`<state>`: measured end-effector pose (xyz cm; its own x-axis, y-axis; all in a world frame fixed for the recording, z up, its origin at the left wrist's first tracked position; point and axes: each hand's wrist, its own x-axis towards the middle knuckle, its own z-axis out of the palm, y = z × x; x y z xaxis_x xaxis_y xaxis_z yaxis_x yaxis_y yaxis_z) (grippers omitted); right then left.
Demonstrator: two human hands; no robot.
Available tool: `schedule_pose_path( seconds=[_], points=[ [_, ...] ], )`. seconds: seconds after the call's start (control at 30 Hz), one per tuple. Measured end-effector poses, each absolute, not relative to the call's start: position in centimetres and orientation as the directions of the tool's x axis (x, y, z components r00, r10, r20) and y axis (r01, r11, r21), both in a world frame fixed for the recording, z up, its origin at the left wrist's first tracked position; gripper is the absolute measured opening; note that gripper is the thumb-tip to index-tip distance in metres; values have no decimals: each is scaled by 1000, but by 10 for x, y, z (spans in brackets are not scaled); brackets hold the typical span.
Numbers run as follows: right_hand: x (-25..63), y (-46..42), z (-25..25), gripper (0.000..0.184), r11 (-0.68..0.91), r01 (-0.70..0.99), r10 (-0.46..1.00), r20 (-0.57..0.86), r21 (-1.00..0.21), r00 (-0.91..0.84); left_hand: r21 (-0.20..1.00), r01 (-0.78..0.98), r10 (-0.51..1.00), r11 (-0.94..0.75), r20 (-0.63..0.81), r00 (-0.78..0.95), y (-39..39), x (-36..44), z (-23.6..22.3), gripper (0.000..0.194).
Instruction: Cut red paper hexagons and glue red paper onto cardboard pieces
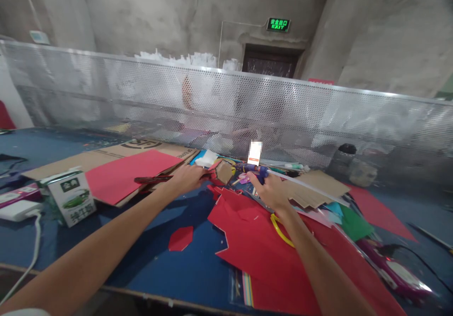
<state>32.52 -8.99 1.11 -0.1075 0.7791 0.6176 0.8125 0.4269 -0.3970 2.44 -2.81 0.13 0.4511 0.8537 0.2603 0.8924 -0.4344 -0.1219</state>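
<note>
Left hand (pixel 189 179): fingers closed on the left side of a small, angular red-and-brown cardboard piece (pixel 222 172), held above the counter at the scene's middle. Right hand (pixel 272 189): fingers wrapped round the grip of a blue plastic glue gun (pixel 262 172), its front end pointing left, just beside the piece; contact between the two cannot be determined. A long translucent stick (pixel 307 187) extends from the gun's rear toward the right.

The blue counter (pixel 148 259) carries all items. A perforated grey metal divider (pixel 159 89) stands upright along the far side. A large red paper sheet (pixel 262 245) with a notched left edge lies near right, partly under the right forearm. Far left, a flat brown cardboard sheet (pixel 106 158) lies partly beneath a pinkish-red sheet (pixel 130 174). A green-and-white milk carton (pixel 76 198) stands at left. A purple-and-white power strip (pixel 396 271) lies near right. A small red paper polygon (pixel 181 239) lies flat, near centre.
</note>
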Motion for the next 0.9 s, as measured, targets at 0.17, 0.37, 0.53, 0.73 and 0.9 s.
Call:
schedule_pose_path(
  seconds=[0.17,0.37,0.53,0.73,0.9],
  points=[
    [324,-88,9,43,391,859,772,626,-331,-110,-128,889,847,-440,271,458,-27,24,0,36],
    [321,-89,8,45,387,883,763,630,-266,-145,-139,884,842,-447,269,468,-28,24,1,36],
    [323,-91,14,47,375,880,819,549,-290,-169,-151,883,840,-444,273,469,-27,25,1,36],
    [332,-89,17,42,449,809,828,517,-380,-217,-141,887,842,-440,278,462,-26,23,0,36],
    [336,-88,16,39,509,728,816,526,-459,-239,-139,888,844,-439,275,460,-26,22,0,38]
  ],
)
